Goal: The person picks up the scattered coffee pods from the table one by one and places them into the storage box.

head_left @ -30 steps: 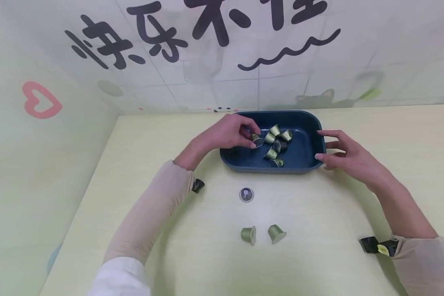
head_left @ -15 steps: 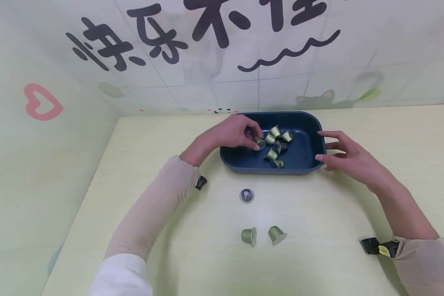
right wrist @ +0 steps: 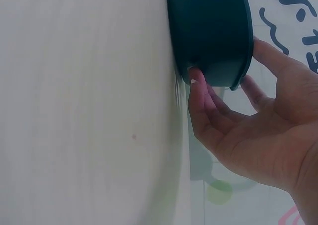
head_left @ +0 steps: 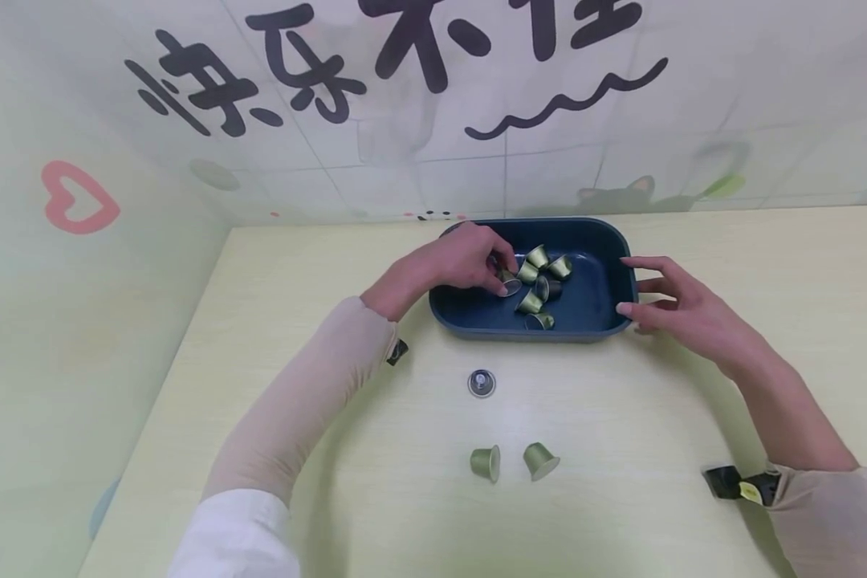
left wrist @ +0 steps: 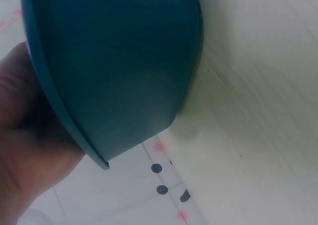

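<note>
A dark blue dish (head_left: 535, 334) stands at the back of the table. Inside it several green coffee capsules (head_left: 538, 257) lie in a loose cluster, with a dark capsule (head_left: 547, 286) among them. My left hand (head_left: 466, 258) reaches over the left end and pinches a green coffee capsule (head_left: 510, 286) low in the dish, beside the cluster. At the right end my right hand (head_left: 686, 311) holds the rim, thumb over the edge and other fingers along the outside wall. The left wrist view shows the dish wall (left wrist: 119, 71) hiding the left fingertips.
In front of the dish, a dark grey capsule (head_left: 482, 383) sits on the pale table (head_left: 621, 498). Nearer lie two green capsules (head_left: 485, 463) on their sides. A printed wall (head_left: 405, 185) rises close behind the dish. Dark wrist cameras (head_left: 737, 483) hang under the sleeves.
My left hand has shifted slightly right, carrying the pinched capsule closer to the cluster. The right hand stays on the rim, and the dish has not visibly moved.
</note>
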A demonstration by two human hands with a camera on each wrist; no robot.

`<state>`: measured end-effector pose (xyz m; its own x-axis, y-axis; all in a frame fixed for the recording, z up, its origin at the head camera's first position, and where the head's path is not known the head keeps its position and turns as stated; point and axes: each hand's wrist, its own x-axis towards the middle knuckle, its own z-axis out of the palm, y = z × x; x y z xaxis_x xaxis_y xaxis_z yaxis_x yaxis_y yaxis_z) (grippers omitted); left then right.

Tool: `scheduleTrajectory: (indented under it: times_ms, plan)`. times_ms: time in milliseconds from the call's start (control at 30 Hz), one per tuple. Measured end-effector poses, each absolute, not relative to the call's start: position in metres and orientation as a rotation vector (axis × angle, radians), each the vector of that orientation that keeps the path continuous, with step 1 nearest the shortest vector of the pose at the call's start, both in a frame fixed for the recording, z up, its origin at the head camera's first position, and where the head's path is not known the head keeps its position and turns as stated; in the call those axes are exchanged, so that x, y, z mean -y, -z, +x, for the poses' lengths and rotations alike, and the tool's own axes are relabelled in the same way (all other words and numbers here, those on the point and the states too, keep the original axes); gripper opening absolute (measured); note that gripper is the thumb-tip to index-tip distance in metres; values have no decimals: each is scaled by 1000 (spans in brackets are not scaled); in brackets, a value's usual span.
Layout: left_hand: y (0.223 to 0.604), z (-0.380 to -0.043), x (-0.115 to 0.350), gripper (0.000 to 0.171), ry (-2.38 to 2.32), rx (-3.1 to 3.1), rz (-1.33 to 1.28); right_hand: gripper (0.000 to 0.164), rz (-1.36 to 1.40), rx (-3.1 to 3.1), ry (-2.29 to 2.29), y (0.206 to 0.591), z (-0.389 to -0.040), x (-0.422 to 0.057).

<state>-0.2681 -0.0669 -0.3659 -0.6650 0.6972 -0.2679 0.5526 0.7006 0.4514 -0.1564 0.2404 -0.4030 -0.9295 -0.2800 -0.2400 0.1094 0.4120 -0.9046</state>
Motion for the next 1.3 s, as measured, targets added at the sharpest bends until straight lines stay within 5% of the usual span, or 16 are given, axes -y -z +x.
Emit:
scheduleTrajectory:
  times_ms: [1300]
  plan:
    - [388,-262,66,29,-628,-2535,983,65,-156,-2324,1544,405,-155,-239]
